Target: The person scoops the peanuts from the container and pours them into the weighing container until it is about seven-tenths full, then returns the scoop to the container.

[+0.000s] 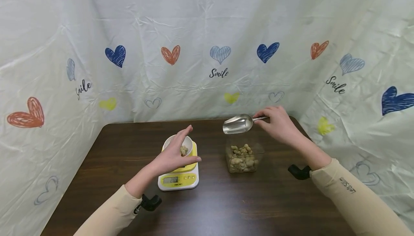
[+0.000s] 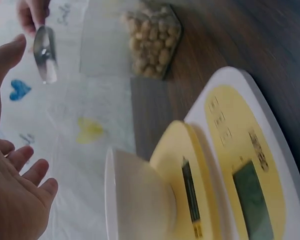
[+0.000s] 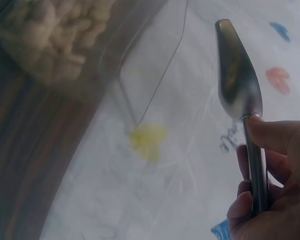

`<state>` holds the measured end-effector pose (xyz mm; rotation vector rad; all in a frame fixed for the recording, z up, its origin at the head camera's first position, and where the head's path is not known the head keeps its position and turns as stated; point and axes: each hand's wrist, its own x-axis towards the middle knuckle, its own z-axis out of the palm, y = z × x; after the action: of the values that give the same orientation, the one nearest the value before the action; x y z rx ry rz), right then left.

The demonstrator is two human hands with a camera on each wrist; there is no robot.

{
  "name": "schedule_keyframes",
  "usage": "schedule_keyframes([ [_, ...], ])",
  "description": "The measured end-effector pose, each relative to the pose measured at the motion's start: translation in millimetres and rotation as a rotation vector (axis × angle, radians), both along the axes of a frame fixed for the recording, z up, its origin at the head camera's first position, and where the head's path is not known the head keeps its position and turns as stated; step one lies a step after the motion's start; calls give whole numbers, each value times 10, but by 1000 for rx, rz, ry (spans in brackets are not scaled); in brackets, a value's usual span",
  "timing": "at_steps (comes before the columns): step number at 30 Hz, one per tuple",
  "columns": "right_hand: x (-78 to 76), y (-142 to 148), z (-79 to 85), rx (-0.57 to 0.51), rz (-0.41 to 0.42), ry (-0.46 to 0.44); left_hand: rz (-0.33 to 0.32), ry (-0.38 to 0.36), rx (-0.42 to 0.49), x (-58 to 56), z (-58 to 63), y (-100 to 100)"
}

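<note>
My right hand (image 1: 277,126) grips the handle of a metal scoop (image 1: 237,123), holding it above a clear plastic box (image 1: 229,158). No nuts show in the scoop's bowl. Inside the box lie many unshelled peanuts (image 1: 242,163). The left hand (image 1: 174,153) hovers over the kitchen scale (image 1: 194,182), thumb and fingers spread, holding nothing. On the scale's yellow platform stands a white bowl (image 2: 140,195), partly hidden by that hand in the head view. Some peanuts (image 1: 184,150) show in the bowl. The scale's display (image 1: 170,180) is lit, its digits too small to read surely.
A dark brown wooden table (image 1: 220,207) carries the scale at left and the box to its right. Behind and at both sides hangs a white curtain (image 1: 191,20) printed with hearts. Black wrist mounts (image 1: 151,203) sit under both forearms.
</note>
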<state>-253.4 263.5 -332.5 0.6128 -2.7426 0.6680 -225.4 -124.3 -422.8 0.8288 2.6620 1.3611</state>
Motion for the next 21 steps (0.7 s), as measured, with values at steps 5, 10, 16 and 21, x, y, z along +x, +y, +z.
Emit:
schedule_keyframes([
  [5,39,160,-3,16,-8,15,-38,0,-5,-16,13,193],
  [10,62,252,-33,60,-17,19,-76,6,-29,-21,2,402],
  [16,80,268,-67,142,18,36,-98,-19,-71,-51,-47,679],
  [21,80,243,-119,190,33,17,-102,-67,-84,-107,-135,876],
])
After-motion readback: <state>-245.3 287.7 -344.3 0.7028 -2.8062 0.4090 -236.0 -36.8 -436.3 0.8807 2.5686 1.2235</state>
